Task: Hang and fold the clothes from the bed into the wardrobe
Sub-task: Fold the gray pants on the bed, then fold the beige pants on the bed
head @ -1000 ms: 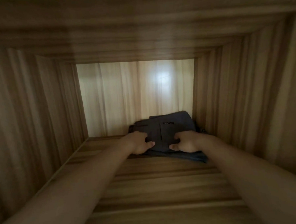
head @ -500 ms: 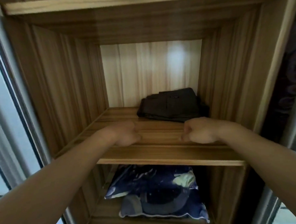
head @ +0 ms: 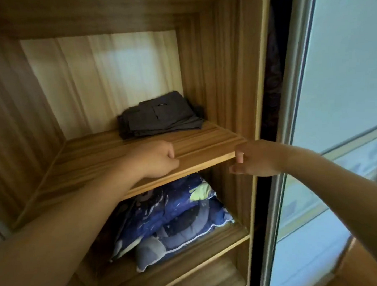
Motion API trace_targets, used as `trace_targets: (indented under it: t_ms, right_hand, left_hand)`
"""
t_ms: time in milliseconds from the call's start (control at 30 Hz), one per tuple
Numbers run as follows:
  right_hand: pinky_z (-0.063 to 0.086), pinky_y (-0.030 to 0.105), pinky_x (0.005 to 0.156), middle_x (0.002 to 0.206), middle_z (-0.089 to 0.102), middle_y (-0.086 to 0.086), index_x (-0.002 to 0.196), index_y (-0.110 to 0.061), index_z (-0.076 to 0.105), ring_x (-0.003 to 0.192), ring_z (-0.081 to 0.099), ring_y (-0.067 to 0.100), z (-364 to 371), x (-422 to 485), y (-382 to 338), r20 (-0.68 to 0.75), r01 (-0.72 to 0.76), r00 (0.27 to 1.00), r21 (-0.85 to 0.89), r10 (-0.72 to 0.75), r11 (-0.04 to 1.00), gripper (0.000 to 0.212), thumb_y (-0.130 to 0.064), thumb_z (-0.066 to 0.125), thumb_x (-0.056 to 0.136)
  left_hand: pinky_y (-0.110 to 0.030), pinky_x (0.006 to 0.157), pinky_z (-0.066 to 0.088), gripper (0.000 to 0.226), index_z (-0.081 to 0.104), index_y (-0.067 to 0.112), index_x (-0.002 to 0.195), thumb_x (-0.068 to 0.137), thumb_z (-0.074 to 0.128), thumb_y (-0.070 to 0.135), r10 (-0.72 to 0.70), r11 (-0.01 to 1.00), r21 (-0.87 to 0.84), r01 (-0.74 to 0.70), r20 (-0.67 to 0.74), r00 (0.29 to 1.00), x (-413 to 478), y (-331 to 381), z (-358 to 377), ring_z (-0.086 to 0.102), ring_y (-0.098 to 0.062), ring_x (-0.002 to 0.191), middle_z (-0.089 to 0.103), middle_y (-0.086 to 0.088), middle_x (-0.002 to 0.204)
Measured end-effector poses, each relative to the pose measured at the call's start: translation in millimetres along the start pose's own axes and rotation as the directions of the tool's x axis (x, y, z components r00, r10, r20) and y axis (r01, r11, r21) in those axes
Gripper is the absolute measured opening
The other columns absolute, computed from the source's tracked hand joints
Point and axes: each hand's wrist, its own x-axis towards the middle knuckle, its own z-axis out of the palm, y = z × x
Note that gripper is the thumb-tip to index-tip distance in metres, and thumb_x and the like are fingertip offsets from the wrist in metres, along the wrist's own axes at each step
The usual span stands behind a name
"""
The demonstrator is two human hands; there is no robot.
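Observation:
A folded dark grey garment [head: 160,116] lies at the back right of a wooden wardrobe shelf [head: 109,155]. My left hand [head: 155,160] rests on the shelf near its front edge, fingers curled into a loose fist, holding nothing. My right hand [head: 256,159] hovers at the shelf's front right corner, just outside the wardrobe, fingers curled with nothing in them. Both hands are well clear of the garment.
On the shelf below lies a folded blue patterned quilt [head: 172,218]. The wardrobe's right side panel [head: 230,79] and a frosted sliding door [head: 337,91] stand close to my right arm. A lower wooden shelf [head: 190,271] shows underneath.
Both hands let go of the folded grey garment and drew back out to the shelf's front edge. My view pulled out of the wardrobe and swung right.

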Motion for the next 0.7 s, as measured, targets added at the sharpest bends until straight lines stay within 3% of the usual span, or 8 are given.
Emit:
trace_targets:
  t_ms: [100,167,333,400,500,600,700]
  right_hand:
    - [0.042,0.031,0.068,0.091,0.057,-0.007,0.087,-0.033,0.053,0.090,0.056,0.020,10.6,-42.0,25.8,-0.014,-0.147,0.989,-0.012,0.147,0.989,0.029,-0.061,0.057,0.090]
    - [0.039,0.030,0.065,0.092,0.055,-0.005,0.089,-0.031,0.051,0.087,0.052,0.020,18.2,-72.7,46.0,-0.013,-0.256,0.967,-0.021,0.256,0.966,0.031,-0.061,0.057,0.091]
    - [0.044,0.031,0.085,0.113,0.058,-0.005,0.116,-0.020,0.058,0.101,0.056,0.019,39.4,-156.0,97.3,0.025,-0.470,0.882,-0.005,0.470,0.883,0.043,-0.057,0.057,0.094]
    - [0.042,0.028,0.075,0.104,0.061,-0.006,0.103,-0.024,0.054,0.090,0.057,0.015,49.4,-189.3,118.4,0.041,-0.548,0.835,-0.007,0.548,0.836,0.035,-0.057,0.057,0.094]
    - [0.035,0.024,0.061,0.084,0.056,-0.011,0.086,-0.028,0.048,0.074,0.050,0.005,61.1,-236.9,147.5,0.074,-0.658,0.752,0.020,0.655,0.753,0.032,-0.056,0.059,0.093]
    - [0.043,0.031,0.070,0.090,0.060,-0.008,0.083,-0.028,0.049,0.080,0.055,0.008,70.3,-278.2,175.0,0.079,-0.741,0.671,0.046,0.737,0.670,0.033,-0.058,0.061,0.090]
    - [0.043,0.032,0.070,0.086,0.059,-0.010,0.086,-0.026,0.054,0.078,0.055,0.009,78.7,-308.7,204.0,0.062,-0.795,0.606,0.079,0.793,0.602,0.034,-0.058,0.065,0.087]
  left_hand:
    - [-0.029,0.065,0.039,0.016,0.062,0.033,0.092,0.088,0.060,0.048,0.135,0.990,-0.029,-0.135,0.019,0.991,3.6,36.4,8.4,0.052,-0.004,0.081,0.056,0.016,0.091]
    - [-0.028,0.061,0.038,0.015,0.062,0.033,0.092,0.089,0.060,0.047,0.226,0.972,-0.071,-0.222,0.047,0.973,2.8,65.7,20.1,0.053,-0.005,0.079,0.058,0.014,0.089]
    - [-0.032,0.069,0.050,0.020,0.064,0.021,0.095,0.092,0.060,0.041,0.437,0.898,-0.129,-0.420,0.154,0.886,-2.2,148.1,63.4,0.061,-0.015,0.081,0.065,0.002,0.089]
    - [-0.036,0.074,0.053,0.022,0.063,0.020,0.099,0.093,0.059,0.040,0.513,0.858,-0.147,-0.493,0.203,0.834,-3.7,184.2,83.1,0.062,-0.017,0.082,0.066,-0.001,0.092]
    - [-0.031,0.064,0.045,0.020,0.060,0.023,0.103,0.093,0.056,0.040,0.611,0.791,-0.157,-0.592,0.254,0.750,-6.0,238.5,110.0,0.058,-0.013,0.076,0.061,0.003,0.090]
    - [-0.033,0.075,0.048,0.023,0.059,0.023,0.109,0.094,0.056,0.041,0.688,0.721,-0.157,-0.675,0.277,0.670,-5.7,290.5,133.8,0.059,-0.014,0.086,0.060,0.005,0.096]
    - [-0.034,0.083,0.050,0.025,0.059,0.024,0.112,0.094,0.056,0.041,0.744,0.662,-0.166,-0.730,0.262,0.615,-2.3,340.8,154.4,0.060,-0.018,0.097,0.062,0.005,0.106]
